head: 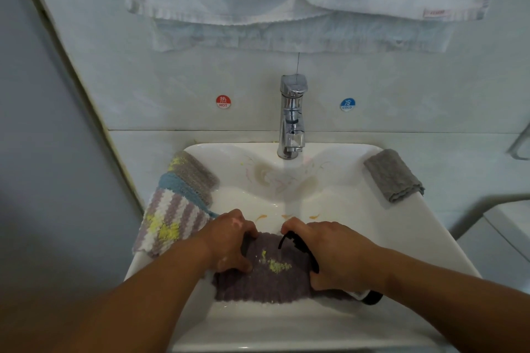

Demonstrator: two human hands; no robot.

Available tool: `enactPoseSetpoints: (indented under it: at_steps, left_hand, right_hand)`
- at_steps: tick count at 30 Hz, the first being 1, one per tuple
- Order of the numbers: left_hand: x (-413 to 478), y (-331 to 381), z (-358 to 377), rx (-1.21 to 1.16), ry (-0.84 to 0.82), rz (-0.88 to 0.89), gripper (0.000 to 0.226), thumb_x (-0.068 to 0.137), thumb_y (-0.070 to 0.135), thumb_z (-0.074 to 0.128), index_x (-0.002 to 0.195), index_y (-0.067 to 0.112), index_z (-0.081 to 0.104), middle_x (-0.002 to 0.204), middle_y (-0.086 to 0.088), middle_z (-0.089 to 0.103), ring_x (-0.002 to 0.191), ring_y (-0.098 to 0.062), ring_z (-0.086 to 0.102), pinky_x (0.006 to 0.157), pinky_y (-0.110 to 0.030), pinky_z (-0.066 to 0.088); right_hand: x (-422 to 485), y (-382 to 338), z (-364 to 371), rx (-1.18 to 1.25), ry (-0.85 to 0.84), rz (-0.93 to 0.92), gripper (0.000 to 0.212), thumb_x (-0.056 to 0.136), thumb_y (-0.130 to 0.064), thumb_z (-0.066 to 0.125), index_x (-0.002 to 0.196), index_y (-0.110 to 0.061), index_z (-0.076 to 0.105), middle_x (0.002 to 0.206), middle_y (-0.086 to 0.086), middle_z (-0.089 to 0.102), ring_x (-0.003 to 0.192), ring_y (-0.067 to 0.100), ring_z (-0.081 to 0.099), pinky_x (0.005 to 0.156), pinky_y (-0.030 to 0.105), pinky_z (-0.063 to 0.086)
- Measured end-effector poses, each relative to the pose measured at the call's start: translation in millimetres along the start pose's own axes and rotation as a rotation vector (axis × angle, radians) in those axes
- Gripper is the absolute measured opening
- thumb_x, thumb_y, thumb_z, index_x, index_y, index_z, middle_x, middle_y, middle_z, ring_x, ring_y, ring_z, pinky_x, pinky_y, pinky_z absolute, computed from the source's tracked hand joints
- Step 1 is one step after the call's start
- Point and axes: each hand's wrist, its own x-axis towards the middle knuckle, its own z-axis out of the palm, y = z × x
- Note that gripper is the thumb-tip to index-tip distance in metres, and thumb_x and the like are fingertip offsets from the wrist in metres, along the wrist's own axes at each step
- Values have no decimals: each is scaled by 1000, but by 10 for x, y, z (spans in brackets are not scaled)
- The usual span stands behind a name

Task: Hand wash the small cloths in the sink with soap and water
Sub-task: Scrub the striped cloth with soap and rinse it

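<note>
At 6 o'clock in the sink (pixel 286 329), a purple cloth (pixel 266 281) is gripped at its left edge by the left hand (pixel 229 241) and at its right edge by the right hand (pixel 335 255), fingers curled on it. Striped cloths (pixel 177 209) are draped over the rim at 9 o'clock, and a grey cloth (pixel 394 175) at 2.
</note>
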Motion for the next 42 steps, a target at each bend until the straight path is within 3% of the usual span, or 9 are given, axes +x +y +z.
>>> enactPoseSetpoints:
  at_steps: [5,11,14,17,21,24,30,35,42]
  left_hand:
    - [-2,-3,-1,-7,1,0,73,70,48,86,136,31,57,125,4,45,114,-18,50,100,-38,49]
    - [1,1,2,-4,2,1,75,71,50,86,138,32,56,128,4,45,117,-19,49,102,-36,47]
    - [3,-11,1,-7,3,3,75,72,50,86,138,31,56,128,5,45,116,-18,49,101,-34,48]
    - [5,-13,4,-6,3,6,75,72,51,85,138,32,55,128,5,45,116,-17,49,101,-33,47]
    - [2,-13,8,-8,13,13,75,71,51,85,138,34,55,126,7,45,114,-15,49,101,-30,46]
    - [2,-19,4,-16,13,13,74,71,51,85,137,35,56,126,7,45,115,-15,48,102,-31,46]
    - [6,-31,-4,-19,3,16,75,71,52,84,138,35,55,126,7,44,116,-15,48,101,-30,45]
    - [15,-29,-9,-15,3,22,75,71,52,84,138,35,55,126,8,44,114,-15,48,100,-29,45]
    - [4,-18,-7,-11,4,18,74,71,52,84,137,35,55,127,7,44,115,-15,47,101,-29,45]
  right_hand:
    - [-48,-10,-51,0,-22,19,105,77,-37,73,152,-51,1,105,-4,62,89,19,58,81,34,52]
    - [-66,126,-174,129,-98,113,124,77,-31,78,154,-48,-17,84,-12,53,72,7,53,64,18,41]
    - [-28,347,-324,287,59,182,125,74,-26,85,155,-51,-7,91,-10,67,81,9,68,72,18,55]
    - [90,574,-442,455,329,237,118,70,-24,91,155,-46,13,98,-14,69,90,0,68,83,16,55]
    - [297,762,-399,518,548,318,94,70,-24,92,144,-39,36,100,-15,65,94,2,65,88,23,53]
    - [421,832,-312,543,637,349,74,72,-22,91,128,-39,47,101,-15,64,95,0,64,82,16,51]
    - [400,861,-293,565,665,374,70,69,-23,93,118,-43,47,106,-16,61,96,-6,59,70,6,43]
    - [186,1002,-256,443,512,390,60,63,-27,91,112,-30,57,105,-8,64,97,9,64,77,18,49]
    - [270,1017,-216,425,541,442,53,72,-18,87,118,-21,60,109,-2,66,101,19,63,83,29,47]
